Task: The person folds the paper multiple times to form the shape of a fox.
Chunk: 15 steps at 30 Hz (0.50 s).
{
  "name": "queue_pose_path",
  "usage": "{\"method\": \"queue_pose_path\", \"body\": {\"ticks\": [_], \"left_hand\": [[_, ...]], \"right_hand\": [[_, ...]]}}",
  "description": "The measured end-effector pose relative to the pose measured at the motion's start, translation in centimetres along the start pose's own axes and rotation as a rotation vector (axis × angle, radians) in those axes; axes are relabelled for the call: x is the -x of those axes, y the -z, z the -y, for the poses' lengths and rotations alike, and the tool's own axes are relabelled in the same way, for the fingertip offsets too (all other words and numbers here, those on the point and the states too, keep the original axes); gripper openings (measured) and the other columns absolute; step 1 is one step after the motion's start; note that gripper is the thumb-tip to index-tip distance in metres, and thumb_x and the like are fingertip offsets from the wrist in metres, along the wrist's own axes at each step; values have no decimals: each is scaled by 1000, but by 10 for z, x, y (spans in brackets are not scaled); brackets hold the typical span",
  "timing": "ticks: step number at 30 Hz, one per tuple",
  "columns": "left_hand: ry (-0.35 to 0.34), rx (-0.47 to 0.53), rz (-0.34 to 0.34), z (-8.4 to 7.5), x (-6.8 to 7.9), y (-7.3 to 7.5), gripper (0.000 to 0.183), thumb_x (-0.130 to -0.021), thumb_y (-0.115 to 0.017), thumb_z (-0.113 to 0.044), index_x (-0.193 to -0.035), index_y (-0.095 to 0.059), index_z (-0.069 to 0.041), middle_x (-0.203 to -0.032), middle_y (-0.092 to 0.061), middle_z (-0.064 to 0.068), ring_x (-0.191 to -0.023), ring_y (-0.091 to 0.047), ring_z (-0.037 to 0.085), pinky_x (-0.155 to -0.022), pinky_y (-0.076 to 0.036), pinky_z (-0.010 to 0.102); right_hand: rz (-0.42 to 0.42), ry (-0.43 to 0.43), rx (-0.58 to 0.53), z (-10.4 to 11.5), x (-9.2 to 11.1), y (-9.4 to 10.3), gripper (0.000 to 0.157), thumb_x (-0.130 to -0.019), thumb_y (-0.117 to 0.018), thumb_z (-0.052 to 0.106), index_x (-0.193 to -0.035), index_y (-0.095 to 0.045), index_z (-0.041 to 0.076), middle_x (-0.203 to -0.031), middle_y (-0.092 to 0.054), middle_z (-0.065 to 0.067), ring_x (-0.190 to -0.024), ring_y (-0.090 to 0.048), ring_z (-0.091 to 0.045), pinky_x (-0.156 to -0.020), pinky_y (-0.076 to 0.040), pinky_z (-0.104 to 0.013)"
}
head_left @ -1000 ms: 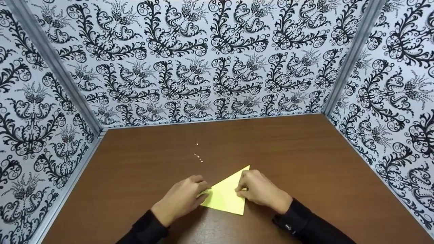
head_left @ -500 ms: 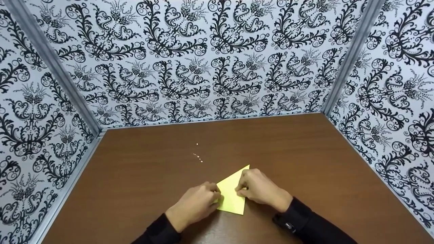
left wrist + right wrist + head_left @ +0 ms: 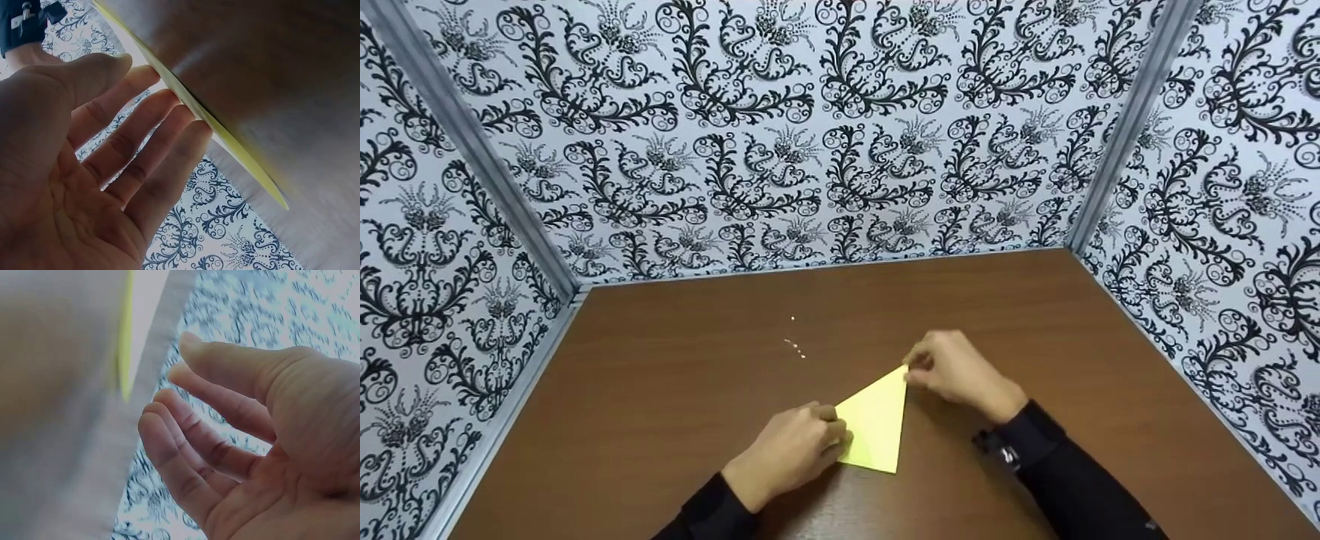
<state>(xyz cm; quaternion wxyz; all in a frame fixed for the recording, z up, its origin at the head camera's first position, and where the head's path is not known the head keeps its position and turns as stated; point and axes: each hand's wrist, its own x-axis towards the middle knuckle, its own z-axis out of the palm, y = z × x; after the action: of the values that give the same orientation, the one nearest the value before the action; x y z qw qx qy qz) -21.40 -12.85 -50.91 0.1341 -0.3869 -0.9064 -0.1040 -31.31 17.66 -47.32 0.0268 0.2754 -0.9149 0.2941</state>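
A yellow sheet of paper, folded (image 3: 877, 427), lies on the brown table, its pointed corner away from me and its left part hidden by my left hand (image 3: 795, 450). The left fingertips rest on the paper; in the left wrist view the extended fingers (image 3: 169, 163) reach its thin yellow edge (image 3: 236, 149), thumb lifted off. My right hand (image 3: 960, 375) hovers right at the far corner of the paper. In the right wrist view its fingers (image 3: 180, 478) are loosely bent, the thumb is apart from them, and the paper's corner (image 3: 125, 377) is beyond the fingertips.
Several small white specks (image 3: 795, 346) lie on the wooden table (image 3: 682, 352) beyond the paper. Black-and-white patterned panels (image 3: 780, 135) wall the table at the back and both sides, with grey posts (image 3: 1132, 135) at the corners.
My left hand slid right along the paper, then stayed there. My right hand let go of the paper's right part and moved away from me to the far corner.
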Motion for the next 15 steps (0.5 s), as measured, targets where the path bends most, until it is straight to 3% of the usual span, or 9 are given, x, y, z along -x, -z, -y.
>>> {"method": "queue_pose_path", "body": {"ticks": [6,11,15], "left_hand": [[2,-10,0,1,1,1,12,-105,-89,-15,-95,-84,-20,-95,-79,-3,-84,-71,10,-71,-62,22],[11,-14,13,1,0,1,9,-106,-88,-15,-98,-84,-20,-96,-80,-5,-85,-72,9,-72,-62,22],[11,-23,15,-1,0,1,10,-106,-88,-15,-98,-84,-20,-96,-79,-5,-85,-71,10,-72,-62,23]], "right_hand": [[18,-44,29,-4,-16,8,33,-98,-95,15,-126,-87,0,-111,-82,-14,-102,-83,-29,-94,-71,-48],[67,-69,19,-11,-21,-1,35,-99,-94,17,-128,-86,-2,-121,-84,-19,-114,-83,-36,-104,-69,-53],[97,-79,32,-16,-22,-10,35,-97,-95,16,-127,-87,-1,-120,-86,-16,-113,-79,-34,-105,-67,-54]]}}
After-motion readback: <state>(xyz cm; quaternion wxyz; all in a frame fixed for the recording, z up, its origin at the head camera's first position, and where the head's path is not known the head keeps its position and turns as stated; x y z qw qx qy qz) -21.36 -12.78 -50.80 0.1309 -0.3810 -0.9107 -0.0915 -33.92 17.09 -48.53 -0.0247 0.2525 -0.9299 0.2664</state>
